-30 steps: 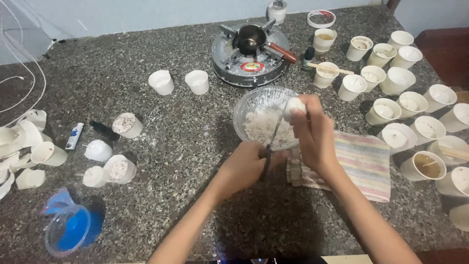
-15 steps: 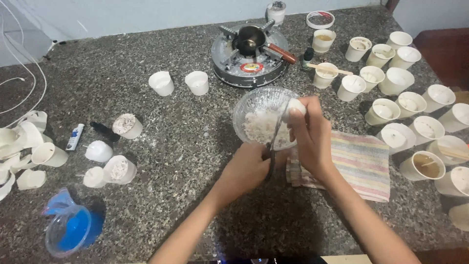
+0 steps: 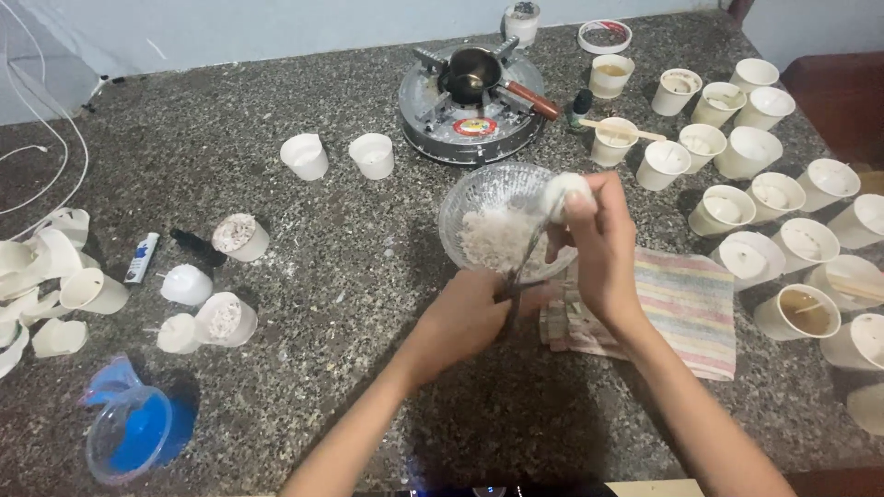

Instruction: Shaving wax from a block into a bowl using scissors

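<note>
Near the middle of the bench [image 3: 276,212], the right hand [image 3: 603,248] pinches a white wax lump [image 3: 564,191] over the glass bowl [image 3: 479,198] of shavings. The left hand [image 3: 465,317] grips scissors [image 3: 520,267], blades reaching up toward the lump. A striped cloth [image 3: 686,308] lies just right of the bowl.

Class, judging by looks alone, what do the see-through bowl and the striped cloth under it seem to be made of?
The see-through ribbed bowl: probably glass or clear plastic; it is transparent and glinting. The pastel striped cloth: woven fabric, matte and softly folded.
</note>
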